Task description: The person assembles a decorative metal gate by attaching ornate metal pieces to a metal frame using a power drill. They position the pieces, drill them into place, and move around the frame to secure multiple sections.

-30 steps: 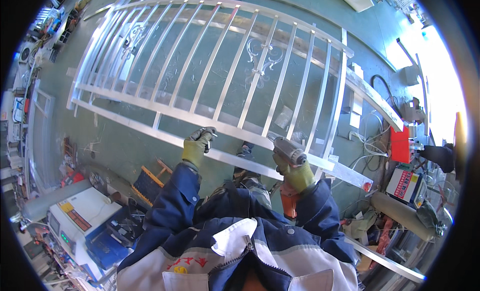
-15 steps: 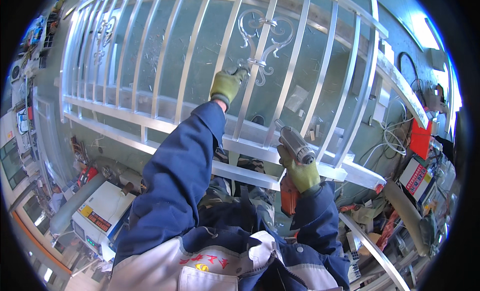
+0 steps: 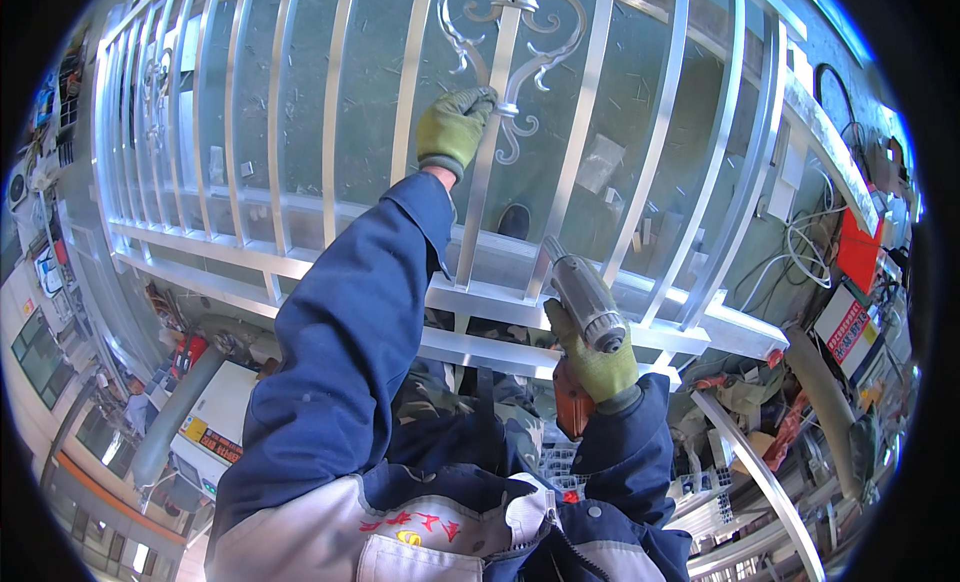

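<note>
A silver metal railing point(image 3: 335, 132) with several upright bars spreads in front of me. Curled scroll ornament point(image 3: 541, 67) is fixed around one bar, with a collar near its lower end. At the scroll's lower left, my left hand point(image 3: 452, 130), in a green glove, is closed with its fingertips against the ornament; what they pinch is hidden. My right hand point(image 3: 598, 360), gloved alike, is wrapped round a cordless drill point(image 3: 585, 300) with a grey body and an orange-brown lower end. The drill's tip points up and left, over the lower rail point(image 3: 490, 304).
White and dark cables point(image 3: 800, 244) lie at the right beside a red panel point(image 3: 860, 252). A long metal bar point(image 3: 757, 472) slants at the lower right. A white machine point(image 3: 222, 407) stands at the lower left. Small offcuts litter the floor under the railing.
The railing appears lower and larger in view. My left fingers have closed more tightly at the scroll's lower collar. The drill stays in my right hand, nearly where it was.
</note>
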A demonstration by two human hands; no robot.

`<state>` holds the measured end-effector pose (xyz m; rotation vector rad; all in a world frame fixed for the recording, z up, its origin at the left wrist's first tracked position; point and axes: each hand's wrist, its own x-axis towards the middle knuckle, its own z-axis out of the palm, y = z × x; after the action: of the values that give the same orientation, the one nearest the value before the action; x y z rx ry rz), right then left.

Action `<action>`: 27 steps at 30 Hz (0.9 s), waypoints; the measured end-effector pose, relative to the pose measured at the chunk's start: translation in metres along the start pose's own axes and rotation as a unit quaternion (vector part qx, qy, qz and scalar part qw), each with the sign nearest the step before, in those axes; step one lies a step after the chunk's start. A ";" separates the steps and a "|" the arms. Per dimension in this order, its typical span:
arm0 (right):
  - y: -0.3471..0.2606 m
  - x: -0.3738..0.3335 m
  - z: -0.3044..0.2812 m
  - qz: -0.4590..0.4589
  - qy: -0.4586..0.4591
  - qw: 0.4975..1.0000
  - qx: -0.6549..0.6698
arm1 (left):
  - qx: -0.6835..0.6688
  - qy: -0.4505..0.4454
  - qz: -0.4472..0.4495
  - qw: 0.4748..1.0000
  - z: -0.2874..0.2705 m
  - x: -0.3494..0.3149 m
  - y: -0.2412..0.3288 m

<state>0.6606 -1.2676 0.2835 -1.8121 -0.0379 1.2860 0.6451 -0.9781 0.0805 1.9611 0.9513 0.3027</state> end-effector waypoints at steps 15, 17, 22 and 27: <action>-0.012 0.006 -0.001 -0.006 0.014 1.000 -0.018 | 0.108 0.051 0.146 0.982 -0.002 -0.012 0.002; -0.018 0.007 -0.001 0.029 0.012 0.999 -0.007 | 0.141 0.047 0.171 0.974 -0.001 -0.007 -0.002; -0.029 0.016 0.005 0.015 0.016 0.997 -0.073 | 0.173 0.007 0.113 0.978 -0.007 -0.013 -0.005; -0.035 0.026 0.010 -0.054 0.057 0.988 -0.137 | 0.182 0.007 0.138 0.974 0.001 -0.009 -0.010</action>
<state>0.6801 -1.2276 0.2864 -2.0832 -0.2570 1.1425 0.6342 -0.9824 0.0730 2.4385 0.7815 0.3158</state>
